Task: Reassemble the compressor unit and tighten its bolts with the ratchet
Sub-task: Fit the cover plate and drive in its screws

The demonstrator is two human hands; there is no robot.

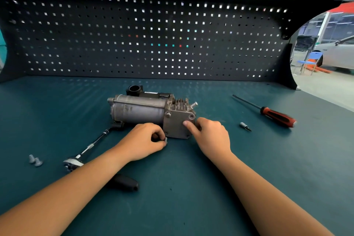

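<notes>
- Head view, looking down at a dark green tabletop (191, 188) backed by a black pegboard (145, 40).
- Mid-tabletop: a grey metal compressor (141, 111), lying on its side, with its square cover plate (177, 125) facing the viewer at its right end.
- Against the lower left corner of that plate: the left hand (142, 142), fingers curled, pinching a small silver bolt (165, 140) between thumb and fingertips, just beside the plate's corner hole.
- At the compressor's right end: the right hand (211, 136), thumb pressed flat on the plate face, other fingers curled at the plate's right edge, holding the compressor steady.
- Left of and nearer than the compressor: the ratchet (73, 163), flat on the tabletop, with a long thin extension bar (95, 142) reaching up to the compressor's lower left end.
- Under the left forearm, partly hidden: a black handle (124, 182).
- Farther left of the compressor, well apart from it: two loose bolts (35, 160), touching each other.
- Right of the compressor: a small bit socket (245, 126), and beyond that a red-and-black screwdriver (277, 117) lying at a slant.
- Far right of the compressor, past the pegboard's edge: a pale car (337, 53) and a blue chair (312, 59).
</notes>
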